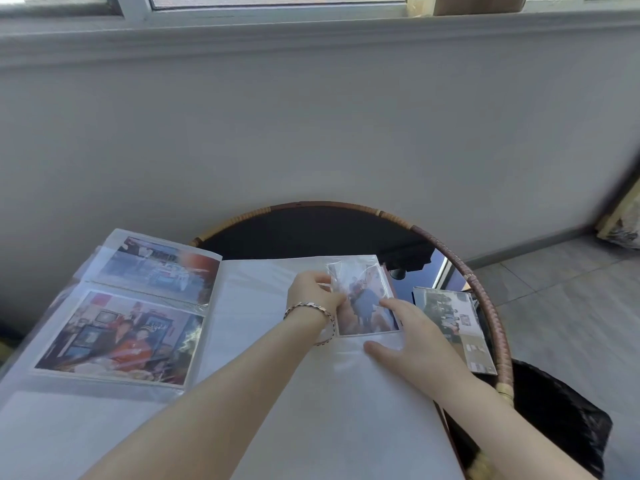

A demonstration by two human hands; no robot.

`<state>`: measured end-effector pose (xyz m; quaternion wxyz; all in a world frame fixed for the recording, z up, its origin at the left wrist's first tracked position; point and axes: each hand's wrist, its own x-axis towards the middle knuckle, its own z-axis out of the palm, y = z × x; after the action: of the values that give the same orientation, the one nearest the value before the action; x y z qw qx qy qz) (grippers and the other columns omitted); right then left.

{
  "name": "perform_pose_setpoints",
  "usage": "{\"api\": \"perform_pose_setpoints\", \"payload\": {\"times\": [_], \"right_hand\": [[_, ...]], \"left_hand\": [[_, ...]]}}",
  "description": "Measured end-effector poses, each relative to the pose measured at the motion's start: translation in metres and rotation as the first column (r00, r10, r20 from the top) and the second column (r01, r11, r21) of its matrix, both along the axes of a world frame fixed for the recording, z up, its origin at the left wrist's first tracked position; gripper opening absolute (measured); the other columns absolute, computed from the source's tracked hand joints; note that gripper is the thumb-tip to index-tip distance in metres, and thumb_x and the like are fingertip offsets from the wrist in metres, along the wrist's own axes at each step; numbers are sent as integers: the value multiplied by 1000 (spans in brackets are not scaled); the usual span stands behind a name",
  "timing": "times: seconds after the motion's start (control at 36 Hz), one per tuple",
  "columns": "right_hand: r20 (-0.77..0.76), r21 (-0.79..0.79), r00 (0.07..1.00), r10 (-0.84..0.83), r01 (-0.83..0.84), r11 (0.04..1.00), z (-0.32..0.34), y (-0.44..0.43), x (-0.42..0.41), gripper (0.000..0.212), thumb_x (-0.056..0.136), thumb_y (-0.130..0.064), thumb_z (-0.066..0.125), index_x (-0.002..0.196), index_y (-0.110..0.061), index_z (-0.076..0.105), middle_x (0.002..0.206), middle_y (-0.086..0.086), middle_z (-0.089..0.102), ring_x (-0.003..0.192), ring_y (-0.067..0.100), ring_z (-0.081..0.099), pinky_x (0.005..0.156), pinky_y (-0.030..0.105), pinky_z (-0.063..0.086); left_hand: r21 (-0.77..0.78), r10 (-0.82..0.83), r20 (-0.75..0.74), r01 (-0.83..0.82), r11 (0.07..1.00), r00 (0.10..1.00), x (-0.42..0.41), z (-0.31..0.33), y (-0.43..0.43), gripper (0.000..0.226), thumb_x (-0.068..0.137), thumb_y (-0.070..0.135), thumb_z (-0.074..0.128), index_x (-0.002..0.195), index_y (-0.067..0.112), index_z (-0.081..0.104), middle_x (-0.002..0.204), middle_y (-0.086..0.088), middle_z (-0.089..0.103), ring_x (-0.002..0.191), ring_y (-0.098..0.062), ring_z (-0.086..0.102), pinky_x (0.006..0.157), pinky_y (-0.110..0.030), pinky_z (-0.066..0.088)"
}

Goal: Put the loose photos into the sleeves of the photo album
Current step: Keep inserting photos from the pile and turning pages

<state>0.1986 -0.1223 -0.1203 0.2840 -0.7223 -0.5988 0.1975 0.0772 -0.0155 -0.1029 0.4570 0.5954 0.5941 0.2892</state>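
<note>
Right of centre, the left hand (pixel 313 294) pinches the sleeve (pixel 341 271) over a photo (pixel 367 306) partly inside the album (pixel 277 393). The right hand (pixel 415 336) presses the photo with straight fingers. Loose photos (pixel 450 320) lie further right.

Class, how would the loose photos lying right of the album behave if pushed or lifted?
The loose photos look thin and flat, so probably light and bendy. On the shiny table, they would likely slide easily.
</note>
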Motion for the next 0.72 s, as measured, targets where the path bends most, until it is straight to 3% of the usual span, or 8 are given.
{"api": "perform_pose_setpoints", "payload": {"times": [0.11, 0.19, 0.28, 0.39, 0.5, 0.61, 0.72], "right_hand": [[-8, 3, 1000, 3, -3, 1000, 0, -1, 0, 64, 83, -34, 67, 139, -23, 37, 141, -11, 38, 130, 4, 32, 94, 8, 19], [-8, 2, 1000, 6, -6, 1000, -1, -1, 1, 63, 83, -34, 67, 138, -23, 38, 142, -11, 38, 130, 4, 32, 94, 8, 18], [-11, 7, 1000, 2, -1, 1000, -2, -1, 1, 63, 83, -34, 67, 138, -23, 38, 142, -11, 38, 129, 3, 32, 94, 7, 18], [-12, -1, 1000, 6, -6, 1000, -2, -1, 1, 63, 84, -34, 66, 139, -24, 36, 143, -12, 36, 131, 3, 30, 94, 7, 17], [10, 3, 1000, 17, -17, 1000, -2, -1, 1, 63, 85, -35, 65, 139, -24, 36, 144, -11, 36, 131, 3, 30, 94, 5, 15], [34, -20, 998, 52, -52, 998, -1, -1, 2, 65, 85, -38, 64, 141, -26, 32, 144, -12, 35, 131, 3, 30, 97, 9, 18], [78, -97, 992, 103, -95, 991, 12, -10, 19, 63, 89, -37, 59, 143, -32, 27, 146, -17, 30, 135, 3, 28, 106, 18, 23]], "left_hand": [[-59, 29, 80, -25, 998, 996, -2, -3, 2, 23, 74, -2, 71, 79, 19, 65, 72, 6, 59, 82, -25, 63, 84, -37, 55], [-100, 6, 110, 5, 995, 994, -3, -6, 5, 21, 78, -2, 70, 76, 19, 66, 75, 4, 62, 85, -23, 64, 86, -34, 53], [-83, -40, 71, 46, 996, 997, -2, -5, 7, 16, 79, 1, 69, 90, 13, 70, 74, 6, 60, 80, -17, 60, 78, -24, 49], [-91, -68, 26, 70, 993, 997, -1, -5, 11, 22, 80, -1, 68, 100, 8, 70, 75, 4, 59, 79, -16, 59, 79, -23, 51], [-101, -132, 5, 132, 986, 991, -4, -3, 14, 24, 81, -2, 68, 103, 6, 69, 82, -2, 60, 66, -8, 54, 57, -8, 45], [-103, -182, -48, 177, 979, 982, -6, 2, 15, 26, 80, -1, 70, 105, 5, 69, 86, -3, 62, 77, -15, 58, 70, -18, 49], [-96, -259, -147, 247, 964, 955, -6, 7, 15, 23, 84, 5, 67, 107, 6, 67, 77, 5, 57, 68, -7, 55, 56, -8, 47]]}}
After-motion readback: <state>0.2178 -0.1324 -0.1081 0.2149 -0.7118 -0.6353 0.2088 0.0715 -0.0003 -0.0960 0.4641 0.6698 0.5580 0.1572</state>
